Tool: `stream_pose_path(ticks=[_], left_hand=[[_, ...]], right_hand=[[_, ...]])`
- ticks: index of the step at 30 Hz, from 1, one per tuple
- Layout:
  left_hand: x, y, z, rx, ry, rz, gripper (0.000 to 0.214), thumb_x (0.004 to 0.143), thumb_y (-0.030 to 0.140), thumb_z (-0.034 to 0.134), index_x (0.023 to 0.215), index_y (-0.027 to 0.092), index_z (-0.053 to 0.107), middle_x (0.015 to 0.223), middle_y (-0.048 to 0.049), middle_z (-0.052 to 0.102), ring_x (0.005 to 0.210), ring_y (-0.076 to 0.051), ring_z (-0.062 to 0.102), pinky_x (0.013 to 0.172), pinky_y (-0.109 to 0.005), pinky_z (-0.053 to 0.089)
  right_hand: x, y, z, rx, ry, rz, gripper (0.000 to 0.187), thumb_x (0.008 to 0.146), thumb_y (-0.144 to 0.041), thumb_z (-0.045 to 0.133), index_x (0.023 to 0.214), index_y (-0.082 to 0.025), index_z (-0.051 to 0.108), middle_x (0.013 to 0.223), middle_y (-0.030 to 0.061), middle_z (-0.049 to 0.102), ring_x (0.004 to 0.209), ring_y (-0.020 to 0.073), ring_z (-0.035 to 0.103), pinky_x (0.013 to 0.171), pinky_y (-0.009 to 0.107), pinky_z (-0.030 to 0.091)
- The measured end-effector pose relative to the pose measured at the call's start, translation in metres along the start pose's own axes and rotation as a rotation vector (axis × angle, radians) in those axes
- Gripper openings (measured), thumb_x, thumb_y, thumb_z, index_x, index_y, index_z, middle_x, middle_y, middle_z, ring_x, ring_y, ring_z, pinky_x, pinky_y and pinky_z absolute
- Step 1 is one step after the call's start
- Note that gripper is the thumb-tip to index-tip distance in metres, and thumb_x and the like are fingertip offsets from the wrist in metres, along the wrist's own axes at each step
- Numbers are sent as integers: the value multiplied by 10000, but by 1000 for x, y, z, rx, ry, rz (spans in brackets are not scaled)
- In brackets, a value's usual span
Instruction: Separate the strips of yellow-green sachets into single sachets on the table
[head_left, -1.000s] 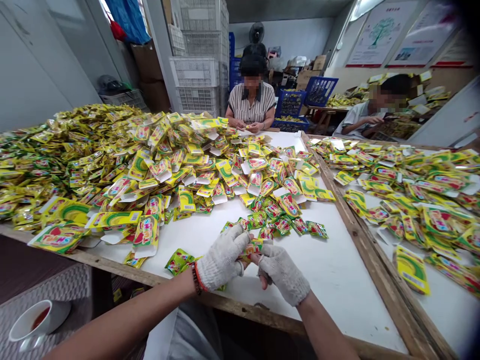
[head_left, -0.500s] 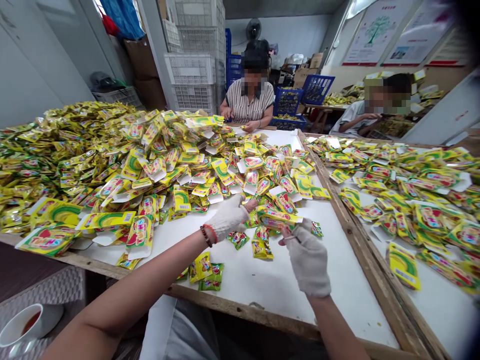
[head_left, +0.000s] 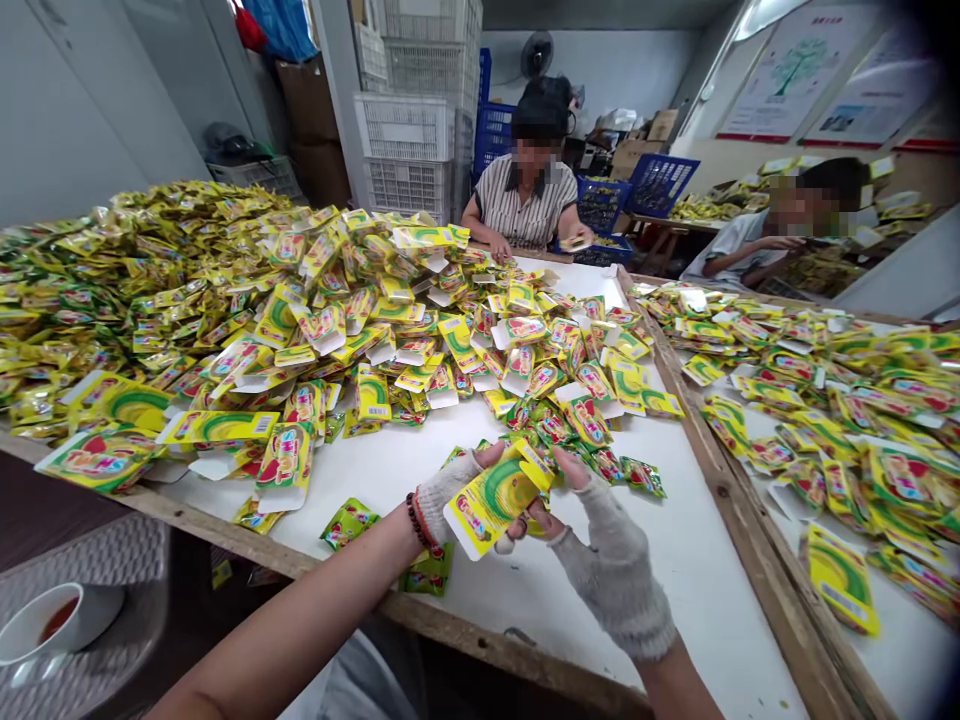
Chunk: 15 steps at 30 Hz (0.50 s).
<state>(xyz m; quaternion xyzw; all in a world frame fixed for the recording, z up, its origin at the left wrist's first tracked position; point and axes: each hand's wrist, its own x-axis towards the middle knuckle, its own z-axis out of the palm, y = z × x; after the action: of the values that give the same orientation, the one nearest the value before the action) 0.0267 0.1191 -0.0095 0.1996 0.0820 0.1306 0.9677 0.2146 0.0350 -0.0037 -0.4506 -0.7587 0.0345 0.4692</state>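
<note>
at the near edge of the white surface (head_left: 712, 620), your gloved left hand (head_left: 450, 495) and right hand (head_left: 611, 560) pinch a yellow sachet card (head_left: 495, 505) between them; open room at four o'clock; print too small to read.

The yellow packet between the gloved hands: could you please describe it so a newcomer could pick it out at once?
At the near edge of the long white table, below a big heap of yellow packets, the person's left hand and right hand meet. Between them is a yellow packet with a green arc. Unlike its neighbours, it is lifted off the table.
</note>
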Motion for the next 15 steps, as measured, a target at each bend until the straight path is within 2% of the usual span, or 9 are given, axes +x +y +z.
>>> stream_pose_path(ticks=[2, 4, 9, 11, 15], left_hand=[[0, -1, -3, -22, -19, -44, 538, 835, 601, 454, 1129, 161, 551, 924, -105, 647, 645, -208, 622, 532, -310, 485], [1, -1, -5, -35, -27, -38, 521, 849, 588, 444, 1099, 145, 556, 891, -108, 636, 696, -207, 615, 542, -298, 487], [2, 0, -6, -51, -62, -83, 490, 838, 582, 467, 1003, 130, 560, 816, -110, 607, 731, -202, 583, 543, -289, 495], [1, 1, -7, -83, -39, -116, 445, 841, 552, 477, 980, 137, 559, 818, -114, 607, 729, -207, 583, 530, -286, 485], [-1, 3, -6, -131, 42, -141, 385, 842, 505, 485, 957, 145, 560, 829, -108, 611, 698, -201, 589, 488, -258, 457]], right_hand=[[7, 10, 7, 90, -66, -83, 529, 835, -58, 572, 1312, -267, 482, 1273, 85, 578, 1184, 234, 535, 986, 447, 476], [9, 15, 14, 125, -79, -125, 534, 838, -22, 544, 1302, -282, 498, 1259, 76, 588, 1178, 228, 540, 980, 451, 482], [14, 18, 17, 107, -190, -173, 553, 847, -60, 559, 1356, -247, 449, 1275, 111, 572, 1210, 243, 506, 979, 474, 478], [14, 19, 17, 69, -228, -194, 537, 846, -69, 563, 1346, -239, 462, 1257, 116, 587, 1199, 241, 515, 974, 478, 482], [7, 21, 24, 15, -177, -189, 498, 835, -42, 533, 1283, -261, 519, 1207, 93, 630, 1175, 234, 543, 974, 491, 483]])
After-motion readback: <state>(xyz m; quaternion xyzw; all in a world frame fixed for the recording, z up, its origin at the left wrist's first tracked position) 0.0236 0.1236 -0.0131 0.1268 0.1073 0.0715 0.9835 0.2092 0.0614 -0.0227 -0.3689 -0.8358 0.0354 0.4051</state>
